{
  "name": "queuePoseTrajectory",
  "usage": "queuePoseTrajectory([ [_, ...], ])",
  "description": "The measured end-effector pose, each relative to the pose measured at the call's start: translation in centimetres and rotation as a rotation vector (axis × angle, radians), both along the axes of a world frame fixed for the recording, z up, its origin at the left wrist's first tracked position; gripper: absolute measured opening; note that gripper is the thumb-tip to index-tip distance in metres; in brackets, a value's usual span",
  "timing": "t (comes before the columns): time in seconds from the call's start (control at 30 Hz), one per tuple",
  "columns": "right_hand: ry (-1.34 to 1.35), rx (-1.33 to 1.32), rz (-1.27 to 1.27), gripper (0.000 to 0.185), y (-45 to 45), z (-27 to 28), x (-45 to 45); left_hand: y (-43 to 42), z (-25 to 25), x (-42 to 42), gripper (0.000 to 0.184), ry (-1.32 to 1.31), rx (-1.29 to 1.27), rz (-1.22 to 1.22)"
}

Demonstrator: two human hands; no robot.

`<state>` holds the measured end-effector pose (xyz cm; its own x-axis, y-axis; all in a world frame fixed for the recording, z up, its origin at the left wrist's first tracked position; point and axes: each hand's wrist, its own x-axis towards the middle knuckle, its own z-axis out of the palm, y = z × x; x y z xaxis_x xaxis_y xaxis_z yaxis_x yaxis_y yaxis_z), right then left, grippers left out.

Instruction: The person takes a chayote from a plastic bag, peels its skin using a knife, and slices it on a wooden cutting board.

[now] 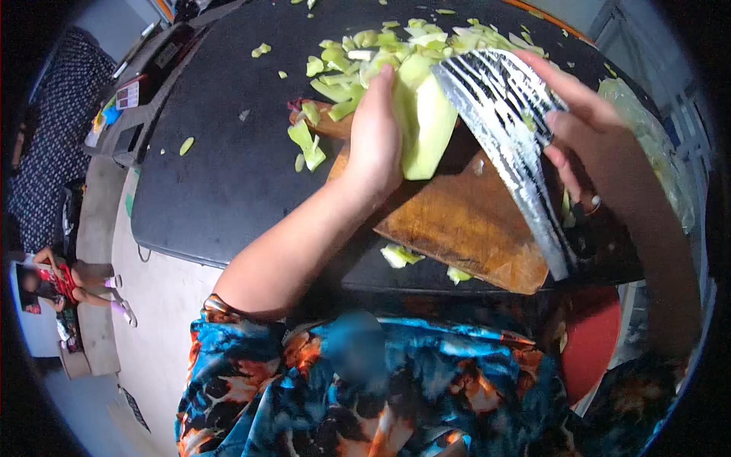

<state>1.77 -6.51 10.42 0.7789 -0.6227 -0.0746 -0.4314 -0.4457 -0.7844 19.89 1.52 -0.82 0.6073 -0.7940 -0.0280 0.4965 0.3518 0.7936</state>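
My left hand (373, 137) is closed round a peeled pale green vegetable (429, 122), its thumb on the near side. In my right hand (582, 126) is a large flat blade (506, 145), smeared with whitish residue and tilted, its edge close beside the vegetable. A wooden board (457, 221) lies under both, near the table's front edge. Green peelings (343, 72) are heaped beyond the board and scattered around it. Part of the blade's far side is hidden behind my right fingers.
The black table (221, 167) carries loose scraps. At the right edge lies a clear plastic bag (647, 137). Below the table's right side is a red round object (594, 343). A person (65, 286) sits at the far left, beside shelves with small items.
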Motion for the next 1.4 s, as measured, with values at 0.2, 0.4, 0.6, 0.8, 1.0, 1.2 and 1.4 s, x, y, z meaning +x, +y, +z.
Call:
queuePoseTrajectory([
  [0.2,-0.141,0.195,-0.014,0.053,0.7,-2.4,0.0,0.1,-0.7,-0.1,0.044,0.020,-0.025,0.021],
  [0.4,-0.088,0.245,-0.011,0.052,1.3,-3.3,0.3,-0.1,-1.1,0.0,0.041,0.098,0.028,0.081],
  [0.6,-0.171,0.335,-0.062,0.054,1.7,-4.1,0.4,0.3,-0.5,-0.5,0.042,0.020,0.093,0.131],
  [0.8,-0.272,0.504,-0.094,0.055,2.5,-4.5,0.1,-0.3,-2.0,-0.4,0.045,0.049,0.024,0.103],
  [1.0,-0.328,0.540,-0.156,0.056,3.3,-5.1,0.4,-0.3,-2.1,-0.3,0.047,0.083,0.030,0.088],
  [1.2,-0.182,0.475,-0.069,0.056,1.0,-3.6,-0.3,-0.2,-1.0,-0.5,0.044,0.037,0.073,0.050],
  [1.4,-0.095,0.457,-0.088,0.057,0.5,-2.1,-1.6,-0.2,-0.9,-1.4,0.043,-0.045,0.069,0.000],
])
